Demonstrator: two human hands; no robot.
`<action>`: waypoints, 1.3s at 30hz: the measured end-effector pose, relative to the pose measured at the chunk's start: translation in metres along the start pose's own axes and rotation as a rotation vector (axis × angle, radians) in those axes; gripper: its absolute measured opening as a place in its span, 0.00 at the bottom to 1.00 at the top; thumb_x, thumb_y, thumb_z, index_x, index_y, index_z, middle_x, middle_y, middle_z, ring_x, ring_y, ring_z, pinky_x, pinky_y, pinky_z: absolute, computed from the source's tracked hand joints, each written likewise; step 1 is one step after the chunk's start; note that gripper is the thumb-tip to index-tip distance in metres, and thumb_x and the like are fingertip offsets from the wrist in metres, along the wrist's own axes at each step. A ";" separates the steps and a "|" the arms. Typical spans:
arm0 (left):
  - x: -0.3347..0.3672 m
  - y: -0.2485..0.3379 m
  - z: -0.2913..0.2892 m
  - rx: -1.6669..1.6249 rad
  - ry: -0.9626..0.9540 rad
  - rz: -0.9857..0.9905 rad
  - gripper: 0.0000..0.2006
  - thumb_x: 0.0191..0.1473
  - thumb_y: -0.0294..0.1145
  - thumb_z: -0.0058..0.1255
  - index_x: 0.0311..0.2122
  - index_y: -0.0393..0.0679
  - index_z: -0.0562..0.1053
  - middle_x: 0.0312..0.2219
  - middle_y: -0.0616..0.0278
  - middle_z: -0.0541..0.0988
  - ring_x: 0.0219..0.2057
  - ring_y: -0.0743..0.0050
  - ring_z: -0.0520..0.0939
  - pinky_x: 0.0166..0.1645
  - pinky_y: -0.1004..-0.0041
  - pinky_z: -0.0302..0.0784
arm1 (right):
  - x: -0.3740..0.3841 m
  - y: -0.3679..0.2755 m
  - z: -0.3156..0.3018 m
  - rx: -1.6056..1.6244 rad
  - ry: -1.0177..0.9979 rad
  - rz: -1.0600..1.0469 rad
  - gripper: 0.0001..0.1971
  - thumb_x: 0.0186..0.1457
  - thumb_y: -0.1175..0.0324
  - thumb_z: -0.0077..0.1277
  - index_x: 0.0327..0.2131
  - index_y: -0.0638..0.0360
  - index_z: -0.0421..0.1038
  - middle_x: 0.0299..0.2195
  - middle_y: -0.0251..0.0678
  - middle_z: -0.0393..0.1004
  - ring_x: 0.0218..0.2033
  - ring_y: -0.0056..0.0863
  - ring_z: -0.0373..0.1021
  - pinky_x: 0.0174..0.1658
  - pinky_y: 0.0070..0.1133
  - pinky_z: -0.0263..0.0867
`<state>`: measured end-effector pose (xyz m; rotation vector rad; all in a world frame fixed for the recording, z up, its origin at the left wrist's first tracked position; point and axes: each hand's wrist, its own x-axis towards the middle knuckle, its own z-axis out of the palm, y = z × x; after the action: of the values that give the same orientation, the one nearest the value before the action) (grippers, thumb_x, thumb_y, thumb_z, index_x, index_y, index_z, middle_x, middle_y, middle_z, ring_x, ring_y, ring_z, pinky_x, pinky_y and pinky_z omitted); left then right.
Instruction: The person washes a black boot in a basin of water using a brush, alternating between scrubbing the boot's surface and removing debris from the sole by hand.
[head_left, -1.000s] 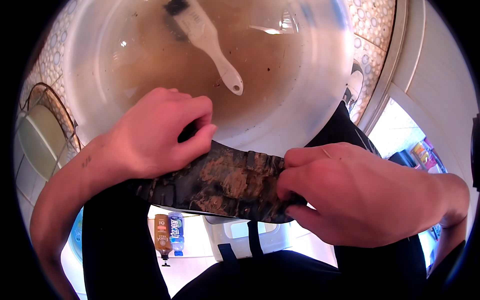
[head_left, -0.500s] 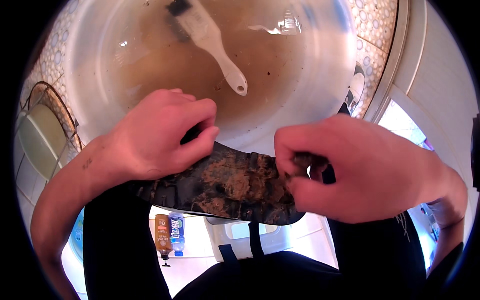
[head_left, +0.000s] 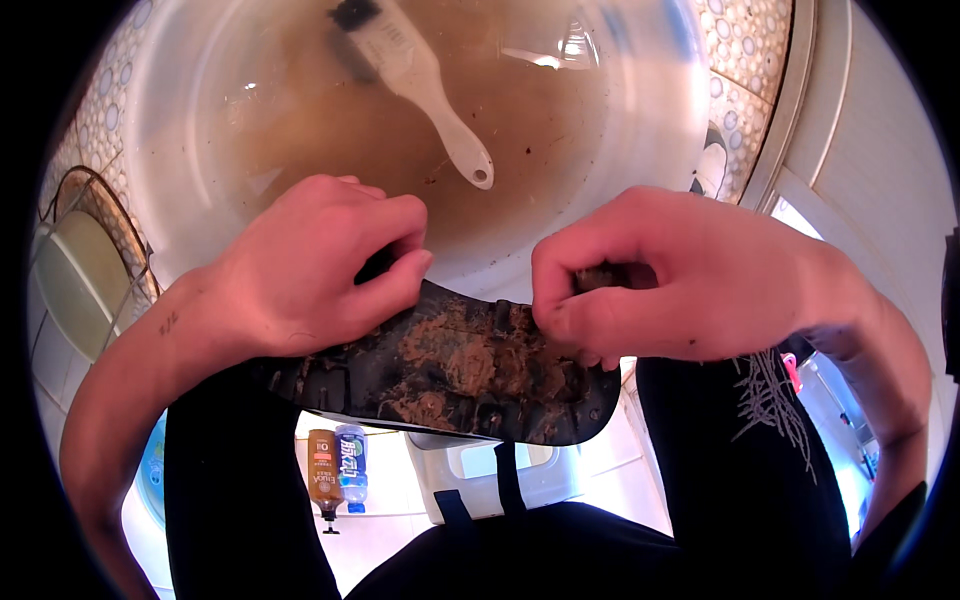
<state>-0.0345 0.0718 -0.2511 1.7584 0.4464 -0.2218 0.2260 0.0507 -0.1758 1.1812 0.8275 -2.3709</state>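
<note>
A black shoe (head_left: 465, 365) lies sole up across my lap, its treads caked with brown mud. My left hand (head_left: 320, 265) is closed around its left part, the fingers curled over the far edge. At the right end of the sole, my right hand (head_left: 680, 280) is closed in a pinch against the tread. Something small and brownish shows inside its curled fingers, mostly hidden, and I cannot tell what it is. Just beyond both hands stands a large whitish basin (head_left: 650, 190) of murky brown water. A white-handled brush (head_left: 430, 95) with dark bristles lies in it.
A brown pump bottle (head_left: 324, 470) and a blue-labelled bottle (head_left: 352, 465) are below, between my legs, beside a pale plastic stool (head_left: 560, 480). At the left is a wire rack (head_left: 130, 290) with a pale green basin (head_left: 80, 285). A door frame (head_left: 790, 110) rises at the right.
My right hand has moved up and slightly left, baring more of the shoe's right end. My left hand and the brush stay nearly where they were.
</note>
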 end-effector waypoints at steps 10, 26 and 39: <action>0.015 0.007 -0.021 -0.023 -0.233 -0.241 0.09 0.57 0.34 0.51 0.34 0.37 0.74 0.26 0.46 0.78 0.32 0.40 0.79 0.38 0.52 0.73 | -0.012 0.038 0.002 0.930 -0.061 -0.346 0.22 0.69 0.60 0.45 0.51 0.75 0.70 0.45 0.53 0.77 0.49 0.41 0.77 0.54 0.32 0.74; 0.013 0.198 -0.075 0.327 0.153 -0.169 0.10 0.62 0.31 0.48 0.43 0.35 0.74 0.32 0.47 0.80 0.36 0.57 0.81 0.44 0.64 0.76 | -0.251 0.333 0.201 1.740 1.035 -1.044 0.08 0.65 0.70 0.49 0.31 0.59 0.69 0.24 0.31 0.72 0.26 0.22 0.70 0.30 0.20 0.69; 0.001 0.288 -0.013 0.257 0.276 -0.247 0.12 0.69 0.37 0.40 0.42 0.42 0.73 0.36 0.64 0.79 0.36 0.75 0.80 0.39 0.74 0.73 | -0.225 0.745 0.344 0.187 2.746 0.967 0.16 0.48 0.65 0.63 0.36 0.66 0.72 0.31 0.49 0.77 0.31 0.47 0.74 0.40 0.36 0.69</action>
<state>0.0840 0.0327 0.0085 1.9932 0.8695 -0.2193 0.5631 -0.7254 -0.0825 2.9626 0.0371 1.0669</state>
